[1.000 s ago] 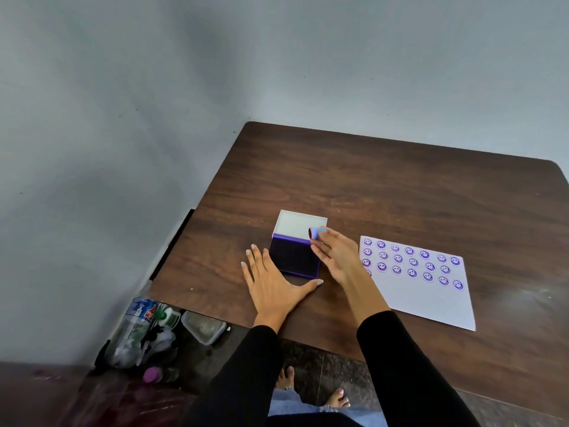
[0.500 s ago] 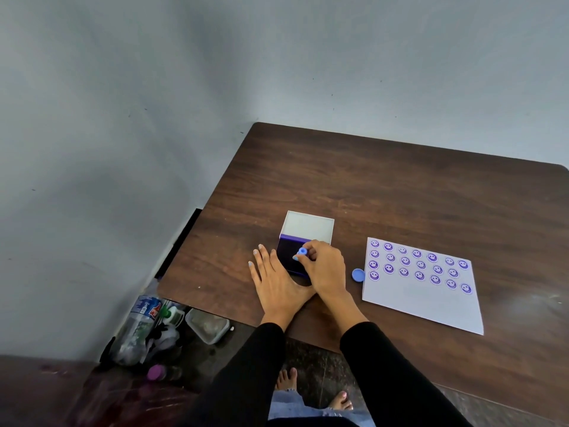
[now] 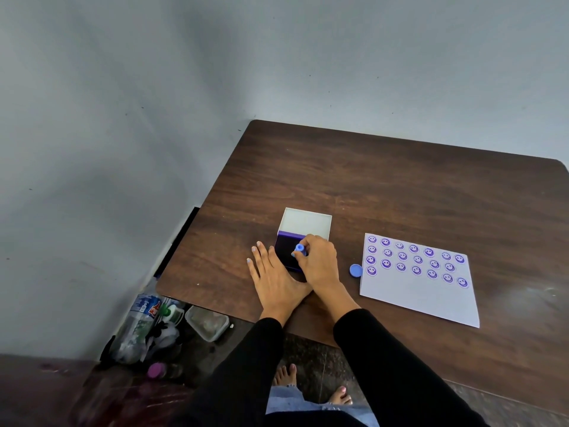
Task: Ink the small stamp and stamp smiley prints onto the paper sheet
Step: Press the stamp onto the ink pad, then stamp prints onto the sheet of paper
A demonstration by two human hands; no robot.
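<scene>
A small blue stamp [image 3: 300, 249] stands upright on the dark purple ink pad [image 3: 284, 250], pinched by the fingers of my right hand [image 3: 318, 261]. The pad's white lid [image 3: 306, 221] lies flipped open behind it. My left hand [image 3: 275, 277] rests flat on the table, fingers spread, its thumb side against the pad's left and near edge. To the right lies the white paper sheet [image 3: 421, 298] with several rows of purple smiley prints across its upper half. A round blue cap [image 3: 356, 270] sits on the table just left of the sheet.
The brown wooden table [image 3: 385, 186] stands in a corner of grey walls. On the floor left of the table lie a plastic bottle [image 3: 140, 322], a clear food container [image 3: 207, 322] and other clutter. My bare feet show below the table's near edge.
My right hand has carried the stamp from the pad's back right corner down onto the ink surface. The blue cap has come into sight beside the sheet. The left hand has stayed flat.
</scene>
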